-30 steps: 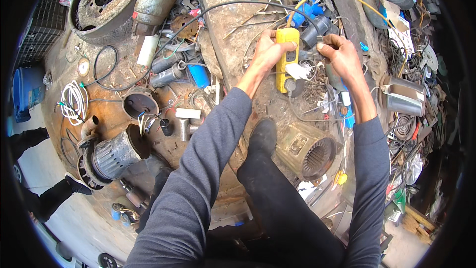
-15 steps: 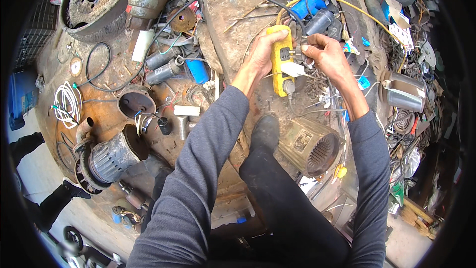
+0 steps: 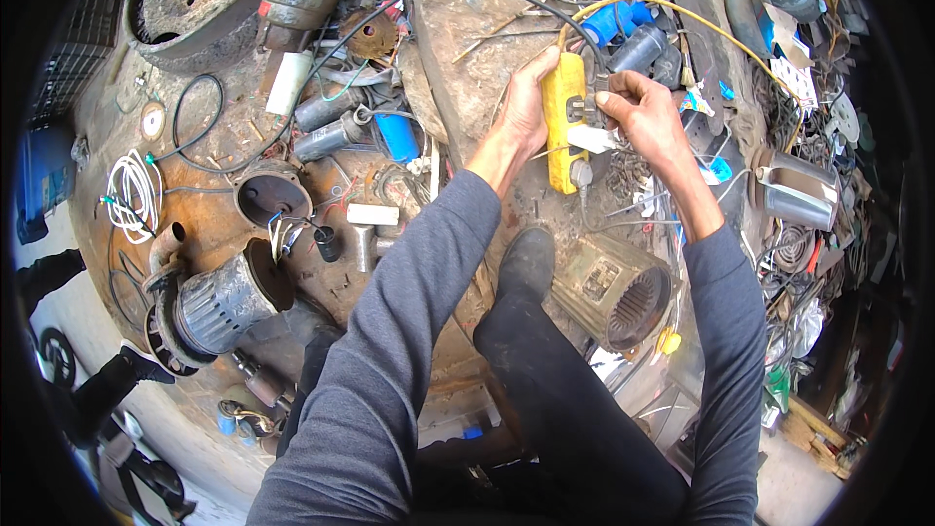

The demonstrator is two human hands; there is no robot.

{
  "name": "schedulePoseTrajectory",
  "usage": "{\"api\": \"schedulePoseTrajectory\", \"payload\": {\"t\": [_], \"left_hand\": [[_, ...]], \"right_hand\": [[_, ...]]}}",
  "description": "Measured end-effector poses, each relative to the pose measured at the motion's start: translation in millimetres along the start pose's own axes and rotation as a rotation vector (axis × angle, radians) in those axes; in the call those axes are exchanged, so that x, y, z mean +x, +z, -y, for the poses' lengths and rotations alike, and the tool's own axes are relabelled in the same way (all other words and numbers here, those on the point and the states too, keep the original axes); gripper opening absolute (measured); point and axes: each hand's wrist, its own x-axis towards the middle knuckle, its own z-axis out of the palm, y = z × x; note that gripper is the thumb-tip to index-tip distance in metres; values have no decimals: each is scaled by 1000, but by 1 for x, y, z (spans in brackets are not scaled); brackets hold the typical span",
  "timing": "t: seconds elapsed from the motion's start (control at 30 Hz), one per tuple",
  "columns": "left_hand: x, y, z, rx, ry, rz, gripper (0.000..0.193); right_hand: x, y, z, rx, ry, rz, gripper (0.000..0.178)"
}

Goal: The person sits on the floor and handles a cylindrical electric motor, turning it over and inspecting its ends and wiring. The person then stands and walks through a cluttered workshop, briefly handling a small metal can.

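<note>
A yellow power strip [image 3: 563,93] stands nearly upright in my left hand [image 3: 524,109], which grips its left side near the upper end. My right hand [image 3: 645,117] is closed, thumb and fingers pinching a dark plug [image 3: 601,88] on a black cable. That plug sits just right of the strip's upper socket; I cannot tell whether its pins touch the socket. Lower on the strip, a grey plug [image 3: 581,173] is pushed in, its cord hanging down. A white piece [image 3: 591,139] lies across the strip's middle, close below my right fingers.
Below the hands lies a ribbed motor housing [image 3: 618,292], beside my boot [image 3: 526,263]. A motor [image 3: 229,302], a coil of white wire [image 3: 134,197] and blue-black cylinders [image 3: 394,136] are to the left. Scrap and a metal jug [image 3: 794,190] crowd the right. Another person's leg [image 3: 112,385] shows at far left.
The view has shifted slightly. My left fingers have loosened a little around the strip's side, and the plug in my right hand has come slightly away from the socket area.
</note>
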Motion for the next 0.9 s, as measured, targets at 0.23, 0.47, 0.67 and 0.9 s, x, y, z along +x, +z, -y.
{"api": "schedulePoseTrajectory", "payload": {"t": [0.23,0.47,0.67,0.9], "left_hand": [[-1,1,2,25,18,-7,48],[0,0,5,12,33,4,54],[0,-1,8,-37,40,-67,40],[0,-4,9,-79,27,-64,35]], "right_hand": [[-3,0,-9,42,-26,-3,33],[-4,2,-10,115,23,-35,19],[0,10,-14,-1,-14,-91,31],[-7,16,-10,-42,-34,-140,30]]}}
